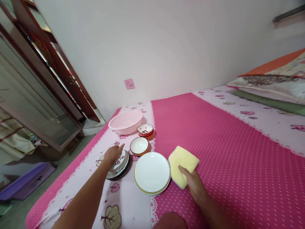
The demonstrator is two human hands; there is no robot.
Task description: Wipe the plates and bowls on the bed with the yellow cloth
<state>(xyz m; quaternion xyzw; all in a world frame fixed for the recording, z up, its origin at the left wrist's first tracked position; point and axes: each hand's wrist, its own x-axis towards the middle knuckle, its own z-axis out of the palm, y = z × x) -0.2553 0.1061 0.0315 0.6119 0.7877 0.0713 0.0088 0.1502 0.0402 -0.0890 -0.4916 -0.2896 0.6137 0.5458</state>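
My left hand [112,155] rests on top of a stack of patterned plates [120,165], index finger pointing forward, the other fingers curled over the top plate. My right hand [193,182] lies on the near corner of a folded yellow cloth [183,163], fingers pressed flat onto it. Between the two hands sits a stack of white plates with a yellow rim [152,172]. Beyond them stand a white bowl with an orange outside [139,145], a red bowl with a patterned inside [145,130] and an empty pink plastic basin [125,121].
Everything lies on a bed covered by a pink dotted sheet [214,136] with a white flowered border. Pillows [274,82] are stacked at the far right. A white wall is behind, a glass door [35,95] at the left, and a purple object [21,181] on the floor.
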